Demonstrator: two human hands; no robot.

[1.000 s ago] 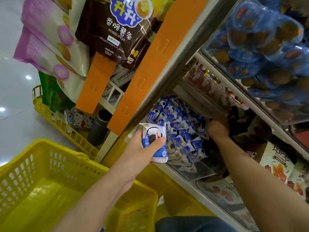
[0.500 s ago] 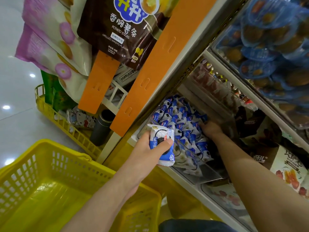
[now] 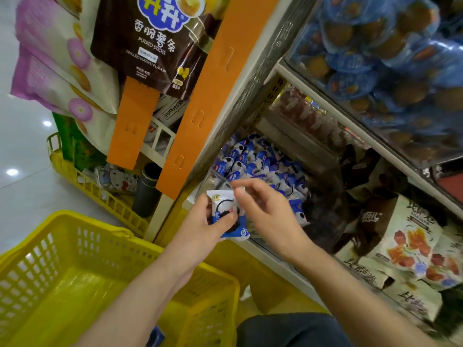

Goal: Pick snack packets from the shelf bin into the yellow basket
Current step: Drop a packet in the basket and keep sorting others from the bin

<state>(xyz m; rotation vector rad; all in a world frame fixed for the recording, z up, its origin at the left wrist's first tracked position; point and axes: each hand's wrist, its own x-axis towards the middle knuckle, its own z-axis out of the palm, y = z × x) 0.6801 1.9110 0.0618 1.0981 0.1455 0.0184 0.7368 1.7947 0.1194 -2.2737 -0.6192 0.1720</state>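
A clear shelf bin (image 3: 213,180) holds several small blue-and-white snack packets (image 3: 253,164). My left hand (image 3: 200,229) grips a blue-and-white snack packet (image 3: 233,230) just in front of the bin's near edge. My right hand (image 3: 268,211) is beside it, thumb and fingertips pinching the top of a white packet (image 3: 221,199) that lies against the one in my left hand. The yellow basket (image 3: 105,236) stands at the lower left, below and left of both hands. How many packets my left hand holds is hidden by the fingers.
Orange strips (image 3: 220,78) and hanging potato-stick bags (image 3: 150,46) are above left. Blue-wrapped snacks (image 3: 375,58) fill the upper shelf. Brown and cream packets (image 3: 400,236) lie to the right of the bin. A second yellow basket (image 3: 95,191) with goods and a dark cylinder (image 3: 146,191) sit on the floor.
My right hand came out of the bin with a packet and moved left to meet my left hand. The left hand shifted slightly towards the basket side.
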